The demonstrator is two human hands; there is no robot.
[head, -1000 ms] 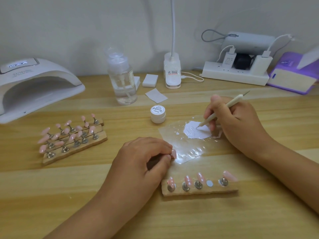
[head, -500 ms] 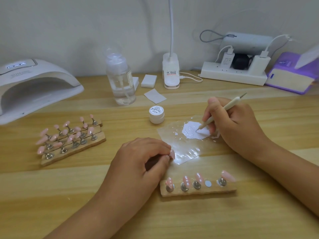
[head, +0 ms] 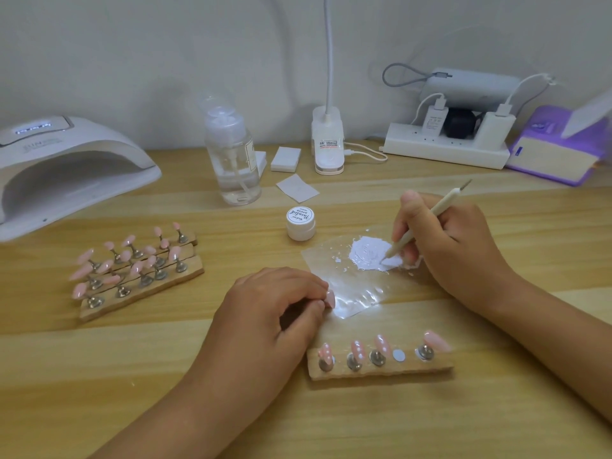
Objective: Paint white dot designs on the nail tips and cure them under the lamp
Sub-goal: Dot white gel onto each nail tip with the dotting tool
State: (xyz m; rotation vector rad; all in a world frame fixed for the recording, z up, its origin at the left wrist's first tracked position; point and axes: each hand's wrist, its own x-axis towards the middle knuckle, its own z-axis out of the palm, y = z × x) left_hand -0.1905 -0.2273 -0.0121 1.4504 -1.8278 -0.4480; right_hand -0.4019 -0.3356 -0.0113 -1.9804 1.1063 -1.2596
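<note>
My right hand (head: 453, 246) grips a cream dotting pen (head: 427, 220), its tip in the white paint blob (head: 369, 255) on a clear plastic sheet (head: 351, 293). My left hand (head: 275, 313) pinches one pink nail tip (head: 330, 298) at the sheet's near edge; its stand is hidden in the fingers. In front lies a wooden holder (head: 381, 367) with several pink nail tips on metal stands and one vacant magnet spot; the left tips carry white dots. A white paint jar (head: 300, 223) stands behind the sheet.
The white curing lamp (head: 63, 167) sits at far left. Three more wooden holders with pink tips (head: 132, 270) lie left of centre. At the back stand a pump bottle (head: 231, 160), wipe pads (head: 285, 159), a desk lamp base (head: 328, 144), a power strip (head: 447, 147) and a purple box (head: 556, 154).
The pen tip shifted slightly within the white paint. My left hand keeps holding the nail tip in the same place.
</note>
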